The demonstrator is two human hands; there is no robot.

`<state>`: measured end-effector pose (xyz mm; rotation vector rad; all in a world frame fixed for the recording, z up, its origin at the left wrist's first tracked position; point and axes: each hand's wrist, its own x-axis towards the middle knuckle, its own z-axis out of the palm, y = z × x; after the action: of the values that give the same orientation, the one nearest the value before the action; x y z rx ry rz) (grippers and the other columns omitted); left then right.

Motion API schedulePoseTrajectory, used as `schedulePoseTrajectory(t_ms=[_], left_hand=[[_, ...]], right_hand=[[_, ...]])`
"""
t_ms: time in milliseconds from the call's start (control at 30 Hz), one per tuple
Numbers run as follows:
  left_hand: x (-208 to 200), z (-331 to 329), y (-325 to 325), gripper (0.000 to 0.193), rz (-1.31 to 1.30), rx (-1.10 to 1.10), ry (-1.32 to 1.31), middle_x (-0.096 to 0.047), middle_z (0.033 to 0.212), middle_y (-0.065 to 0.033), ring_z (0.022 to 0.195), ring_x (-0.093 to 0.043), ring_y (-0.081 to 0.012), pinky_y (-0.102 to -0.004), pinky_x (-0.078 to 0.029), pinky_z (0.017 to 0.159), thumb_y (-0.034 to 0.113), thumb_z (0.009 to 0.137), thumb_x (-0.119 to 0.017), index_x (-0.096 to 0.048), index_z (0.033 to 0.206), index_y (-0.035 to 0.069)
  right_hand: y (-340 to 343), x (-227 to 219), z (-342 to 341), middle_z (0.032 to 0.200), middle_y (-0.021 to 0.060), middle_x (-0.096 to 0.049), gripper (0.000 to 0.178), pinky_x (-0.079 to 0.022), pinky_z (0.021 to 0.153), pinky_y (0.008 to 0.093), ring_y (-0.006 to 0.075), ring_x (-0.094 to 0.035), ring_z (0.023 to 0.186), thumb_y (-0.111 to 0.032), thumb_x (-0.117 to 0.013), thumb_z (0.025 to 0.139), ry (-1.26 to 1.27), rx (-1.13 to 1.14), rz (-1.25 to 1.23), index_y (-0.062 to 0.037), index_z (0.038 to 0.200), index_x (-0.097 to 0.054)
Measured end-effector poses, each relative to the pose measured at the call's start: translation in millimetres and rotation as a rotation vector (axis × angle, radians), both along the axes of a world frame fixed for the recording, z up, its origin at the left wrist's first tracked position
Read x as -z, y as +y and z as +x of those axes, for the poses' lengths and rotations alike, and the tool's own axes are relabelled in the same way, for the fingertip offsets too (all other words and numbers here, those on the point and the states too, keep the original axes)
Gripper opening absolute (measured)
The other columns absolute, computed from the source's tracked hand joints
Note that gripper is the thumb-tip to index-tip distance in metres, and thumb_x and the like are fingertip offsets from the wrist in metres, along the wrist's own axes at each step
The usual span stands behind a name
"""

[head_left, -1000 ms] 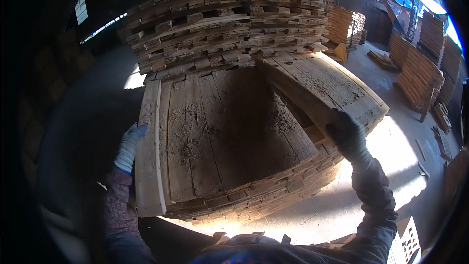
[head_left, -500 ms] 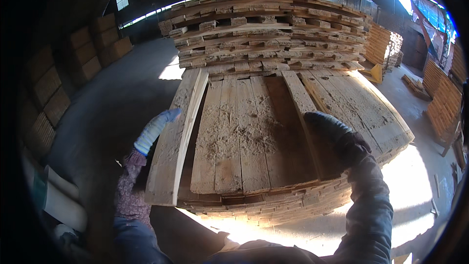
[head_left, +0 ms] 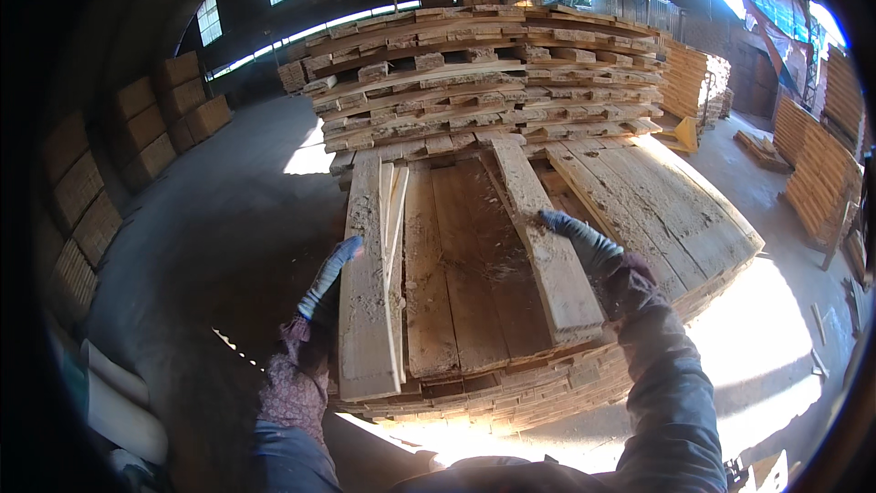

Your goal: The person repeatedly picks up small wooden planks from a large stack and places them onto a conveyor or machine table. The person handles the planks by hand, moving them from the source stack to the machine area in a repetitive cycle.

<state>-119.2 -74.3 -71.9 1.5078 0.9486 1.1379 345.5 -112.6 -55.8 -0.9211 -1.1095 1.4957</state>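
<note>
Both my hands wear light-coloured knit gloves. My left hand (head_left: 334, 270) is at the outer edge of a long rough board (head_left: 369, 292), its fingers curled over the edge. Beside that board, narrower boards lean on edge. My right hand (head_left: 580, 239) is closed on the outer edge of another long board (head_left: 546, 251), fingertips on its top. The boards lie lengthwise, far ends near the tall stack. Between them, darker flat boards (head_left: 456, 265) show, with wood crumbs on them. The undersides of both hands are hidden.
A tall layered stack of rough boards (head_left: 484, 82) stands right behind. More wide boards (head_left: 671, 210) lie at the right of the pile. Stacked blocks of timber (head_left: 151, 132) line the left, and timber stacks (head_left: 821, 178) stand at the far right. White rolls (head_left: 123, 402) are at lower left.
The left board has swung and moved right, now lying flatter. The right board has shifted left with my right hand. The crumb-covered boards between are no longer spread out; darker boards show there.
</note>
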Motion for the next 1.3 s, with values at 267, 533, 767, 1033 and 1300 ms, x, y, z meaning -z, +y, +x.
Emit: schedulePoseTrajectory(t_ms=[267,533,767,1033,1300], left_hand=[[-91,-31,-26,0.088,-0.017,-0.114,0.385,-0.070,0.115,-0.0097,0.106,-0.063,-0.0131,-0.0285,-0.045,0.105,0.039,0.091,-0.075,-0.030,0.156,0.000],[-92,34,-20,0.121,-0.339,-0.224,1.408,-0.007,0.162,-0.0384,0.150,-0.019,-0.0526,-0.0535,-0.028,0.119,0.075,0.078,-0.066,0.003,0.164,0.025],[-73,15,-9,0.131,-0.170,-0.074,1.201,-0.007,0.160,-0.0394,0.153,-0.007,-0.0466,-0.0514,-0.021,0.122,0.087,0.069,-0.065,-0.005,0.164,0.020],[-79,-9,-23,0.130,-0.206,-0.128,1.179,-0.002,0.160,-0.0408,0.148,-0.024,-0.0512,-0.0493,-0.030,0.119,0.086,0.068,-0.067,-0.008,0.164,0.021],[-74,-16,-19,0.130,-0.154,-0.090,1.176,-0.005,0.160,-0.0410,0.144,-0.030,-0.0540,-0.0493,-0.036,0.117,0.086,0.067,-0.067,-0.009,0.164,0.022]], right_hand=[[18,-22,48,0.125,0.0147,-0.069,0.071,-0.047,0.104,0.0370,0.0255,-0.062,0.120,-0.038,-0.074,0.089,-0.581,0.105,0.218,-0.0002,0.144,-0.050],[0,-70,-36,0.135,0.0355,-0.054,0.103,-0.052,0.098,0.0452,0.0445,-0.061,0.118,-0.071,-0.063,0.082,-1.928,0.247,0.208,0.0019,0.150,-0.039],[107,53,-37,0.098,0.0129,-0.073,0.047,-0.054,0.080,0.0401,0.0278,-0.067,0.082,-0.049,-0.065,0.094,-1.063,0.010,0.307,-0.0037,0.106,-0.070],[57,-18,-100,0.105,0.0023,-0.073,0.041,-0.051,0.081,0.0303,0.0153,-0.065,0.091,-0.047,-0.065,0.097,-0.402,-0.062,-0.146,-0.0095,0.111,-0.073],[38,-26,-130,0.112,0.0037,-0.071,0.033,-0.051,0.094,0.0341,0.0155,-0.064,0.100,-0.028,-0.065,0.099,-0.465,-0.081,0.146,-0.0041,0.121,-0.068]])
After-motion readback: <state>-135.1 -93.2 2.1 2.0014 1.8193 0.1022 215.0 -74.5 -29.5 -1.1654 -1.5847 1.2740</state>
